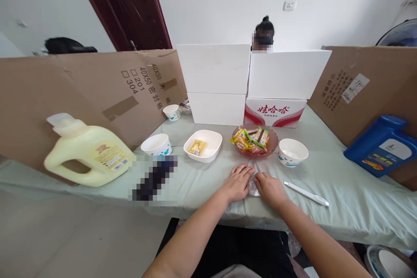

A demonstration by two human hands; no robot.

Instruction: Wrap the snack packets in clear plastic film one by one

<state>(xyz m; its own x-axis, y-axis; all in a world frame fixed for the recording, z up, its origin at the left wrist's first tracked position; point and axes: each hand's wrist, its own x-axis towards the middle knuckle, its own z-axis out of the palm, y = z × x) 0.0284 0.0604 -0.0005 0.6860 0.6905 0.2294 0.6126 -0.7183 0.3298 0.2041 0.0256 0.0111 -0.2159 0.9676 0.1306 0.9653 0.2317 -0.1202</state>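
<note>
A small piece of crinkled clear plastic (253,188) lies on the cloth between my two hands. My left hand (239,182) rests on the cloth with its fingers stretched forward, touching the plastic's left side. On the other side, the fingers of my right hand (269,188) are curled in against the plastic. Just beyond my hands stands a pinkish glass bowl (256,153) heaped with wrapped snacks (252,138). A white square dish (213,144) holding a yellow-wrapped snack (197,147) is to the left. To my right lies a white utility knife (306,193).
Patterned paper bowls (292,153) stand right and left of the snacks. White boxes (218,67) and brown cardboard (137,95) wall the table's back and sides. A yellow jug (93,152) is left, a blue bottle (382,145) right. A person's head (264,32) shows behind the boxes.
</note>
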